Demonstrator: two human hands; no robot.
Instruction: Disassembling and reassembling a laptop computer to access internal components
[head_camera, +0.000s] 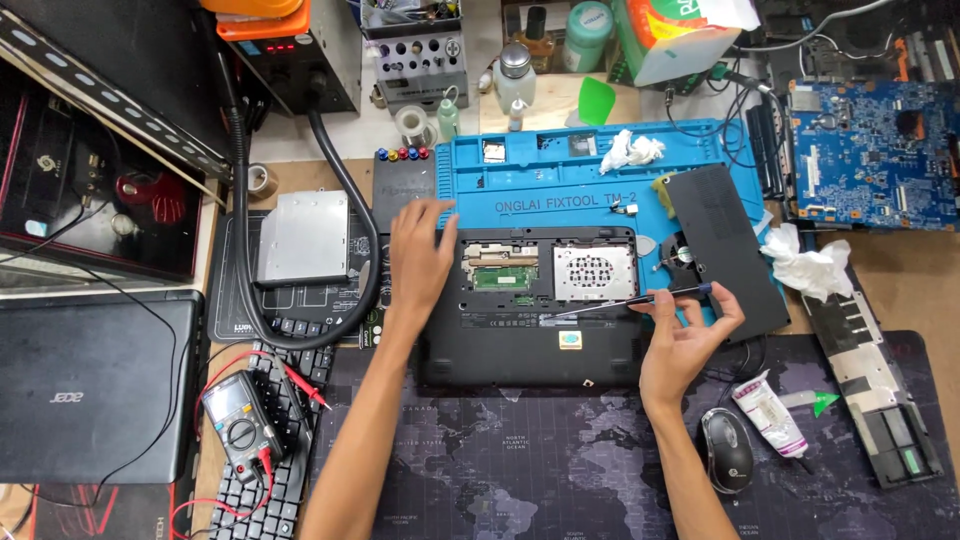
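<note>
An upside-down black laptop (520, 345) lies in the middle of the desk with its bottom covers off, showing a green memory board and a silver drive bay. My left hand (420, 255) rests flat on the laptop's upper left corner, fingers spread. My right hand (685, 335) is at the laptop's right edge and holds a thin screwdriver (620, 305), its tip pointing left over the open base. A black cover panel (725, 245) lies just right of the laptop.
A blue repair mat (560, 175) lies behind the laptop. Left are a silver optical drive (300, 235), a black hose, a multimeter (235, 420), a keyboard and a closed laptop (90, 385). Right are a mouse (727, 450), a paste tube (770, 415), tissues and a blue circuit board (865, 150).
</note>
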